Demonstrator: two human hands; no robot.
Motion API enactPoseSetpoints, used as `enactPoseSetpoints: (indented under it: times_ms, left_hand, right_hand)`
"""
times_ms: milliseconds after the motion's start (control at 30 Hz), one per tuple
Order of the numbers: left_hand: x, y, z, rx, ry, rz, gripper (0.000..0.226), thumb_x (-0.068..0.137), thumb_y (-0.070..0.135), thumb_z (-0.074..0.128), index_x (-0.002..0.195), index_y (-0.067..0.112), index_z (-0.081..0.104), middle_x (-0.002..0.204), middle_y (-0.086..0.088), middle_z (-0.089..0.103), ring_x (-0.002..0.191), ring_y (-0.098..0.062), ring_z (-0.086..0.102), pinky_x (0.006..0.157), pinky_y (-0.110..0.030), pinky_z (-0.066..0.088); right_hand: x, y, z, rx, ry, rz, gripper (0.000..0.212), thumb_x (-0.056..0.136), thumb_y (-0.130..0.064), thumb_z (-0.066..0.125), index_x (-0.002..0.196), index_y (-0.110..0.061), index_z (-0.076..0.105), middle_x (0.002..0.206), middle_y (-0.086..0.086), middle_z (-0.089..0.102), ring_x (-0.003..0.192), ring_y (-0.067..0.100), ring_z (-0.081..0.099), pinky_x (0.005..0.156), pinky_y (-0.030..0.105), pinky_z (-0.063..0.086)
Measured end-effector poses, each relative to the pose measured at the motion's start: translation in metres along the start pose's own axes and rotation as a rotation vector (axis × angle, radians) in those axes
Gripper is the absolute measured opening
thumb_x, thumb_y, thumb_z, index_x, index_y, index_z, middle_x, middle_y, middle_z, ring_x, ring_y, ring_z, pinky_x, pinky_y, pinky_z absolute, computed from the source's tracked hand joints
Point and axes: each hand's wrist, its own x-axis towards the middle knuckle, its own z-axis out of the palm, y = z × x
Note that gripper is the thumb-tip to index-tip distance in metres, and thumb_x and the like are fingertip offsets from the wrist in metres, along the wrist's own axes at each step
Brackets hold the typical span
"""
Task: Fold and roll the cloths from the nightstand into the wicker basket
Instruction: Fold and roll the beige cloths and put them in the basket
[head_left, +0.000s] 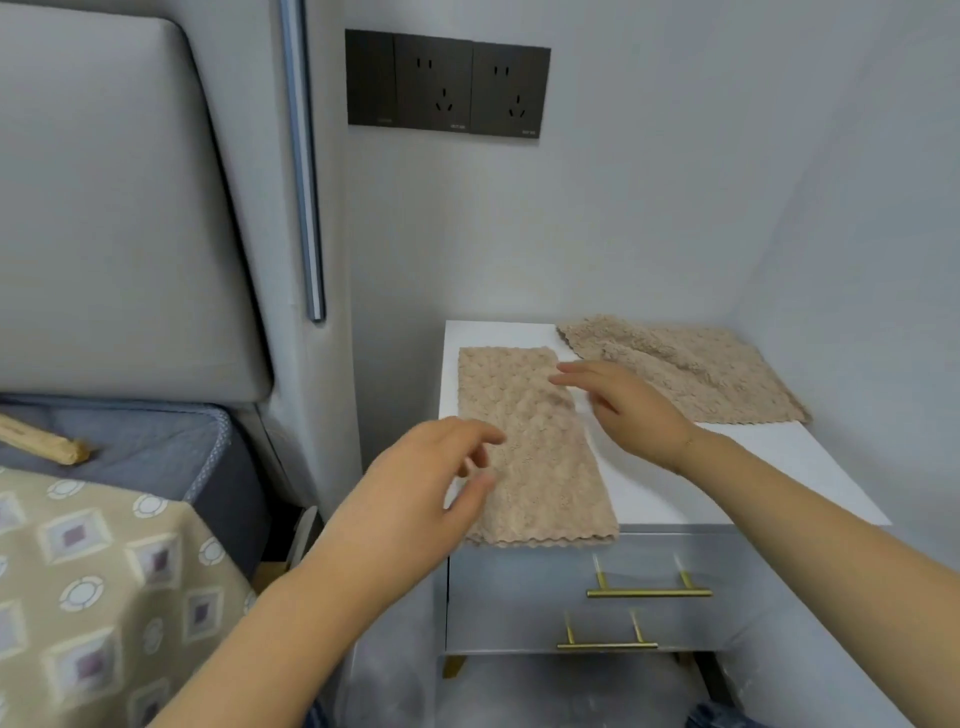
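Both hands, left hand (415, 483) and right hand (623, 410), hovered loose-fingered, gripping nothing, over folded beige fluffy cloth (530, 452) overhanging white nightstand (727, 467) edge; careless roll probably drags it off.

Soft, even indoor light, faint shadows, slight blur, wide-angle bending at edges.

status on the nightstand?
Left hand and right hand open over the folded cloth. Second cloth flat behind. Basket not in view.
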Motion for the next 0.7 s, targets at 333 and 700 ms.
enactPoseSetpoints:
  times_ms: [333,700]
  left_hand:
    - [0.015,-0.033,0.052,0.218,-0.171,0.310,0.037,0.092,0.041,0.042,0.113,0.027,0.070,0.127,0.006,0.064,0.112,-0.014,0.061,0.089,-0.035,0.054]
    - [0.001,-0.060,0.072,0.355,-0.139,0.325,0.074,0.074,0.029,0.080,0.140,0.025,0.046,0.127,0.004,0.053,0.111,-0.017,0.051,0.090,-0.035,0.051]
  right_hand:
    - [-0.100,-0.021,0.019,-0.098,-0.176,-0.250,0.078,0.082,-0.014,0.062,0.148,-0.036,0.027,0.154,-0.019,0.014,0.141,-0.002,0.011,0.111,0.010,0.000]
    - [-0.108,-0.006,0.056,-0.204,0.236,-0.402,0.046,0.079,-0.009,0.072,0.123,-0.015,0.062,0.128,0.004,0.059,0.116,0.022,0.053,0.095,0.031,0.043]
